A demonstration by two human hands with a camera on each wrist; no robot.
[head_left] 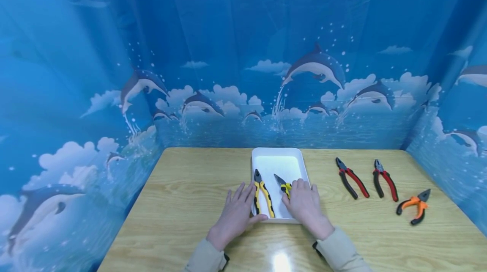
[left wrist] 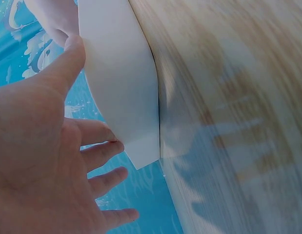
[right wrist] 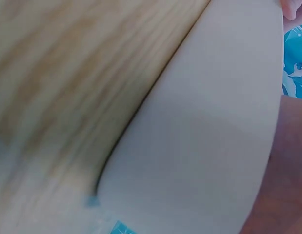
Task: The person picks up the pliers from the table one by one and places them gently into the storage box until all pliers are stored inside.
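A white tray (head_left: 281,161) stands on the table, with two pairs of yellow-and-black pliers inside. One pair, the yellow-handled pliers (head_left: 268,200), lies along the tray's left side. My left hand (head_left: 236,212) rests at the near left corner, its fingers extended along the left wall and the thumb at the front rim. In the left wrist view the fingertips touch the tray's wall (left wrist: 121,73). Inside the tray, my right hand (head_left: 303,200) grips the pointed-nose pliers (head_left: 282,182), covering most of their handles. The tray's wall hides much of that hand in the right wrist view.
To the right of the tray lie two red-and-black pliers, the nearer-to-tray pliers (head_left: 354,181) and the other pliers (head_left: 388,183). Orange-handled pliers (head_left: 418,205) lie farther right. A blue dolphin-print curtain (head_left: 228,52) borders the wooden table (head_left: 190,204) behind and at both sides.
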